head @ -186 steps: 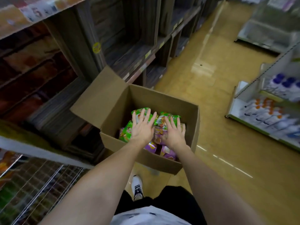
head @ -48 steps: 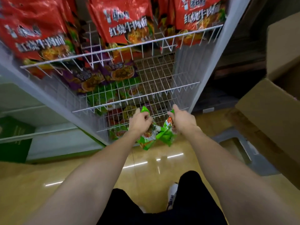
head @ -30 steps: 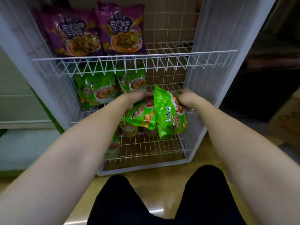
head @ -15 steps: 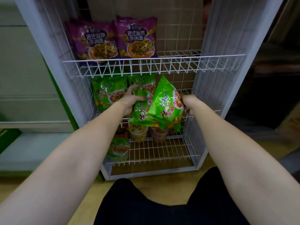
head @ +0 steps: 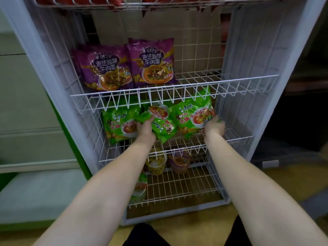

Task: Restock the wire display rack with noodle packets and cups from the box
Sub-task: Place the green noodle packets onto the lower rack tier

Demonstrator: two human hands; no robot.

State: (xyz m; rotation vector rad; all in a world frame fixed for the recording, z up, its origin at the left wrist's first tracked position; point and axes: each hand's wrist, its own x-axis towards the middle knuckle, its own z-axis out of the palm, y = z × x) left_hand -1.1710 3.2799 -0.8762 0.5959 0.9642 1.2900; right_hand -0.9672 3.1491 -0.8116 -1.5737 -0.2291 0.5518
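Observation:
The white wire display rack [head: 177, 85] fills the view. Both hands reach into its middle shelf. My left hand [head: 144, 127] grips a tilted green noodle packet [head: 160, 121] at the shelf's centre. My right hand [head: 213, 127] holds the lower right corner of another green noodle packet [head: 192, 115], which stands nearly upright at the shelf's right. A third green packet [head: 119, 124] stands at the left. Two purple noodle packets [head: 127, 66] stand on the shelf above. The box is out of view.
The bottom shelf holds a yellow noodle cup [head: 157, 163], a purple noodle cup [head: 179, 162] and a green cup [head: 140, 189] at its left front. Red packets hang at the top edge. The upper shelf's right half [head: 204, 75] is bare wire. A pale shelving unit [head: 32, 148] stands left.
Both hands have pushed the two green packets from in front of the rack into the middle shelf. The right packet now stands nearly upright. The view has tilted up.

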